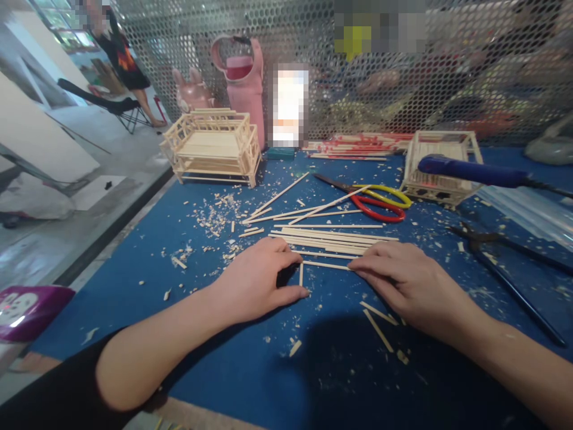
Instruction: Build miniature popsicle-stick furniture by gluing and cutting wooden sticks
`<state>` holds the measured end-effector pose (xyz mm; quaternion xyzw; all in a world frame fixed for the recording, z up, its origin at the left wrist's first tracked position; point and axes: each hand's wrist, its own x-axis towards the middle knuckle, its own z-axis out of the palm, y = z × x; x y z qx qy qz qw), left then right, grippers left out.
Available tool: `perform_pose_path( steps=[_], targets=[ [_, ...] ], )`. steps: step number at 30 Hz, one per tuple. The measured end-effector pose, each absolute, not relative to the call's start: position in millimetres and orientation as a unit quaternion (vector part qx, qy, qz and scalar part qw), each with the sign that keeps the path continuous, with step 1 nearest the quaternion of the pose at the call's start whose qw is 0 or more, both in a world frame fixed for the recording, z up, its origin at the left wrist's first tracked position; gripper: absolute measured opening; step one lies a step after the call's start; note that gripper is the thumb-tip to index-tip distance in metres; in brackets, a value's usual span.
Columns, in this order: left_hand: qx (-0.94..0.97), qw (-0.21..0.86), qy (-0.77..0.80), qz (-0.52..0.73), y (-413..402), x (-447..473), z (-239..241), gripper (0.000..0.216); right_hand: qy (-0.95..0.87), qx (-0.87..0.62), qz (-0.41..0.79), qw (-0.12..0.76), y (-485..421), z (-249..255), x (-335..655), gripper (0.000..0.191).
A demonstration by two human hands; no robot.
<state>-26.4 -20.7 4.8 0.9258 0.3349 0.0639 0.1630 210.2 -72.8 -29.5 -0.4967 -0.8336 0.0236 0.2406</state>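
Note:
On the blue tabletop, my left hand spans a short wooden stick lengthwise between its index fingertip and thumb. The short stick meets the left end of a longer wooden stick, forming a corner. Fingertips of my right hand pinch that longer stick at its right end. Just beyond both hands, several long thin sticks lie side by side. Scissors with red and yellow handles rest behind them, with loose sticks touching the blades. Two short cut sticks lie below my right hand.
A small stick-built bench stands back left, by a pink bottle. Back right, a blue glue gun rests on another stick frame. Pliers lie right. Red-tipped sticks, a lit screen and mesh stand behind.

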Motion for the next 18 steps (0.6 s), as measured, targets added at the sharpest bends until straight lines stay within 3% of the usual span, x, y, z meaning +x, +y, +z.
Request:
perform_pose_path(
  steps=[11, 18],
  targets=[
    [0.928, 0.152, 0.337, 0.049, -19, -25, 5, 0.043, -0.835, -0.487, 0.017, 0.255, -72, -28, 209, 0.022],
    [0.93, 0.129, 0.339, 0.053, -19, -26, 5, 0.045, -0.755, -0.579, -0.005, 0.307, -69, -20, 224, 0.021]
  ],
)
